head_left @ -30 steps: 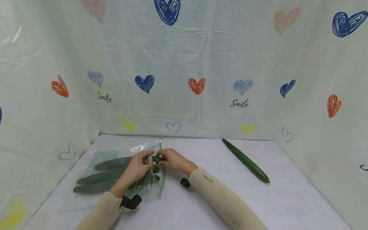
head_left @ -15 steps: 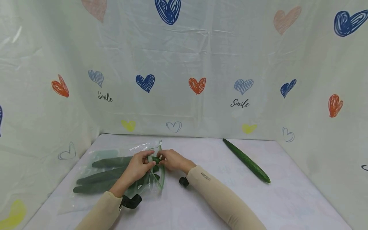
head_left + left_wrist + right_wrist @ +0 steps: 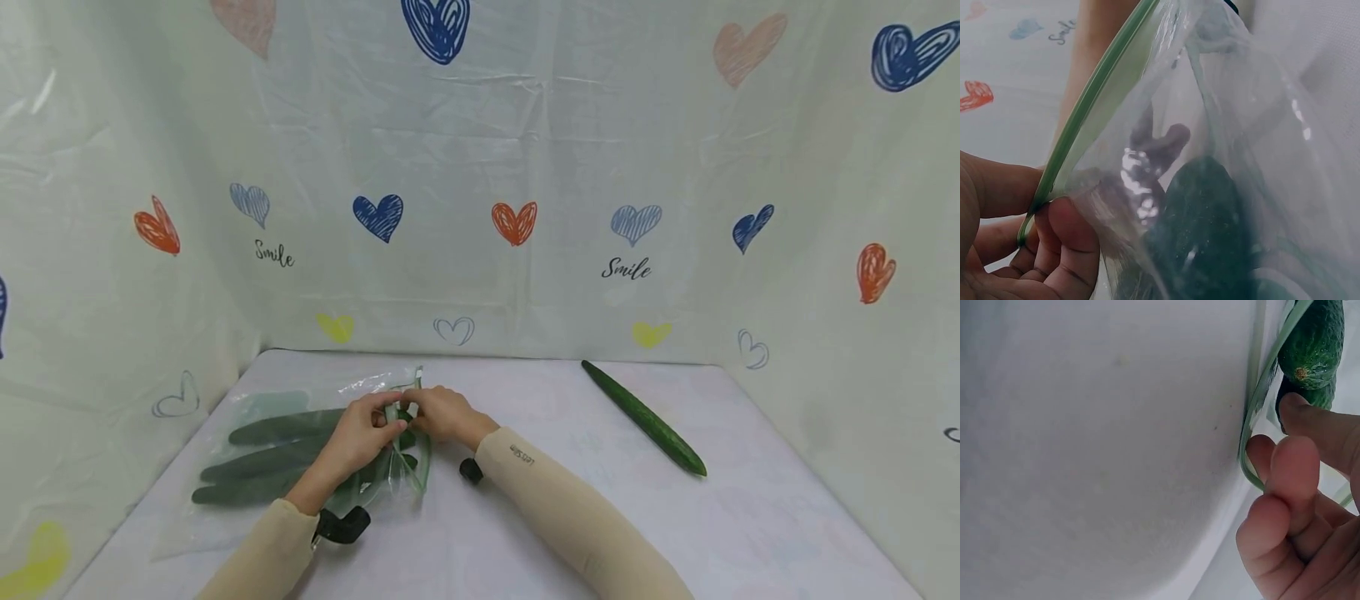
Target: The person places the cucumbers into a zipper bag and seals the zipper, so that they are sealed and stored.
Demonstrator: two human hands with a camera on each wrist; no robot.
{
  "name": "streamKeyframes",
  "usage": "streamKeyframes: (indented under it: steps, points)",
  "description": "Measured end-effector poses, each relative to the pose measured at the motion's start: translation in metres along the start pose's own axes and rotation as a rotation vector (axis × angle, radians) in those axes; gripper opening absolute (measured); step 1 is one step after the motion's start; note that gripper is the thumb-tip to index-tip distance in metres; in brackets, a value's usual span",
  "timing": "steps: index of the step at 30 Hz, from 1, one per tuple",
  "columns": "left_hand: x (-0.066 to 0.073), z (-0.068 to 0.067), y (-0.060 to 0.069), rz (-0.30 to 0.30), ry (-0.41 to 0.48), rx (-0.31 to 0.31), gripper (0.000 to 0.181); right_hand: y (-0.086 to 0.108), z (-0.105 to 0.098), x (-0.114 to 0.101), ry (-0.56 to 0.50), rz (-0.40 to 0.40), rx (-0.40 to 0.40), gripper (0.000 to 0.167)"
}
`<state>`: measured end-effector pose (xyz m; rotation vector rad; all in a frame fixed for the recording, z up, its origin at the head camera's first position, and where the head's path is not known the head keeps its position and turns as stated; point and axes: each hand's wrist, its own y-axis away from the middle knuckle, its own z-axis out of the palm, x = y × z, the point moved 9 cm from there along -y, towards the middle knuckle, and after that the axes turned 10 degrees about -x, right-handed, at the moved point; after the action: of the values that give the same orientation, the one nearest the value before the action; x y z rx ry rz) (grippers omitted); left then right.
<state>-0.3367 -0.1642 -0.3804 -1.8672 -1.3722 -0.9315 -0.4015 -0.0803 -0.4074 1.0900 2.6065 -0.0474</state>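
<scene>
A clear bag (image 3: 180,533) with a green-edged mouth lies on its side at the table's left, several cucumbers (image 3: 281,427) inside. My left hand (image 3: 358,437) pinches the rim between thumb and fingers; the left wrist view shows that hand (image 3: 1035,244) on the green strip (image 3: 1085,103). At the mouth, my right hand (image 3: 442,414) reaches in at the end of the rearmost cucumber. In the right wrist view, the thumb of this hand (image 3: 1310,506) touches a cucumber end (image 3: 1319,344), its other fingers loosely bent beside the rim. Part of that cucumber is hidden by my hands.
Another cucumber (image 3: 645,421) lies slanted on the right side of the white table (image 3: 750,517). Black devices sit at my left wrist (image 3: 343,527) and right wrist (image 3: 471,471). Behind the table hangs a pale curtain (image 3: 480,283) printed with hearts.
The rearmost cucumber has slid left, deeper into the bag. My right hand and forearm have shifted slightly left with it, while my left hand has stayed on the rim.
</scene>
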Motion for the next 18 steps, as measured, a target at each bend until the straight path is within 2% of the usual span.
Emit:
streamKeyframes:
  steps: [12,18]
  points:
    - [-0.0033,-0.0010,-0.0006,-0.028,0.018,0.005,0.048,-0.0034,0.0034,0.0023,0.020,0.016,-0.011,0.024]
    - [-0.0033,-0.0011,0.0008,-0.031,0.030,-0.001,0.050,0.0012,0.0012,0.0036,0.000,0.006,-0.033,0.033]
